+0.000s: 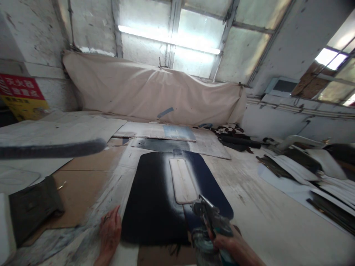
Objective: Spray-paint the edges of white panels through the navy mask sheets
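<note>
A spray gun [210,218] with a cup underneath is gripped in my right hand [229,242], its nozzle end over the lower end of a pale rectangular piece [183,181]. That piece lies on a dark, round-cornered flat panel [149,199], dark blue on its right side. A whitish haze borders the pale piece on the panel. My left hand [110,229] rests on the table just left of the panel's lower edge. Its fingers lie forward and hold nothing. The gun and my right hand cover part of the panel's lower right.
A blurred dark bar [52,148] juts in from the left. Cardboard [83,181] and a dark green fabric piece [36,207] lie at left. Flat boards [152,131] lie behind the panel, before a hanging beige cloth [155,92]. Stacked pieces [302,166] stand at right.
</note>
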### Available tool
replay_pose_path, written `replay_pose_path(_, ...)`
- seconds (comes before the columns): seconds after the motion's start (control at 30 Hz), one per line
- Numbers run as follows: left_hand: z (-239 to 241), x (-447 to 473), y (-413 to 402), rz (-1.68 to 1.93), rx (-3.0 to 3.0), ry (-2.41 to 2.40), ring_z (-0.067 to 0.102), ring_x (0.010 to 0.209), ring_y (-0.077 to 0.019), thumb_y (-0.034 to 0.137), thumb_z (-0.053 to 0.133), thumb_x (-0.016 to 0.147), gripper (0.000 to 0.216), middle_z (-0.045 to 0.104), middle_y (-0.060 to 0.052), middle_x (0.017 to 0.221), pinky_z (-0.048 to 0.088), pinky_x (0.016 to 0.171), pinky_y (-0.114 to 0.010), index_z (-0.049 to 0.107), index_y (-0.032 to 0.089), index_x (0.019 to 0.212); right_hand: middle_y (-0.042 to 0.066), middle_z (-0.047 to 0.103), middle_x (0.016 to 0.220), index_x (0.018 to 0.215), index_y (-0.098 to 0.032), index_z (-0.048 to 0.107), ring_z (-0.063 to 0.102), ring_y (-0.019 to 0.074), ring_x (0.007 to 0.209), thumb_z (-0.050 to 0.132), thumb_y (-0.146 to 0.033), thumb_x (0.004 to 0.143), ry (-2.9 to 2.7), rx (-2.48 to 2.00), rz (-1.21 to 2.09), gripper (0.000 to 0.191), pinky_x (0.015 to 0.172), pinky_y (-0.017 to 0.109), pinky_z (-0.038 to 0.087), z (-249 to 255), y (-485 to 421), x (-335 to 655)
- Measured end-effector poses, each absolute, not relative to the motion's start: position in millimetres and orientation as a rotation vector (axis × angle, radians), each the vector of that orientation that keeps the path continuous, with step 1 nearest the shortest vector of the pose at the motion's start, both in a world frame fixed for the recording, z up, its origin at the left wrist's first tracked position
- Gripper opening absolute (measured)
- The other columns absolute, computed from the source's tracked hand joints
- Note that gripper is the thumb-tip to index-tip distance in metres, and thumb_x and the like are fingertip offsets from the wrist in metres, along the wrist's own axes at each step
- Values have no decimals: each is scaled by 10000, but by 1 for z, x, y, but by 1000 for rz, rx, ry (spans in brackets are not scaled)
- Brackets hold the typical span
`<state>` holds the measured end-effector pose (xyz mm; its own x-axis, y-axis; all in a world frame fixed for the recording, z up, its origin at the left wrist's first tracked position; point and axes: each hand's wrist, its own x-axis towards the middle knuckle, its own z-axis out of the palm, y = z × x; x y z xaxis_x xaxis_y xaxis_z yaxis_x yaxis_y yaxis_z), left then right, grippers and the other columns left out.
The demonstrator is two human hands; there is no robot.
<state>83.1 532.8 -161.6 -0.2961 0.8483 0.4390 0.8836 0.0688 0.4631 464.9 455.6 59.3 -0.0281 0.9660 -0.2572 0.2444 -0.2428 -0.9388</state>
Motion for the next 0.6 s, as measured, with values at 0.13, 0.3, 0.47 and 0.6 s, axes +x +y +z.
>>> replay_pose_path(0.13, -163, 83, 534, -1050, -1833, -2267, 567, 1000, -242, 306, 235, 807, 468, 653, -139, 1031, 366, 938, -396, 570, 112, 1069, -11, 445, 556, 554, -186, 489, 392, 133, 548, 464, -220, 463, -1328, -1511, 1354, 101, 511, 259, 337, 60, 440, 469)
replay_pose_path(0.3, -160, 85, 533, -1044, -1836, -2274, 567, 1010, -244, 306, 230, 801, 475, 651, -143, 1044, 360, 939, -392, 568, 108, 1069, 3, 476, 613, 611, -179, 514, 421, 152, 613, 478, -234, 498, -1276, -1560, 1260, 131, 565, 267, 360, 51, 429, 477)
replay_pose_path(0.47, -159, 85, 535, -1030, -1840, -2272, 571, 1000, -235, 306, 224, 800, 482, 651, -143, 1051, 362, 932, -385, 571, 104, 1066, -6, 438, 597, 589, -177, 486, 391, 144, 592, 493, -248, 519, -1351, -1519, 1248, 100, 553, 277, 341, 39, 433, 493)
replay_pose_path(0.6, -163, 83, 536, -1024, -1844, -2278, 577, 993, -232, 305, 242, 793, 464, 663, -134, 1031, 361, 931, -387, 575, 119, 1058, -13, 440, 583, 600, -174, 485, 391, 138, 573, 479, -216, 519, -1299, -1505, 1201, 91, 550, 279, 330, 35, 431, 503)
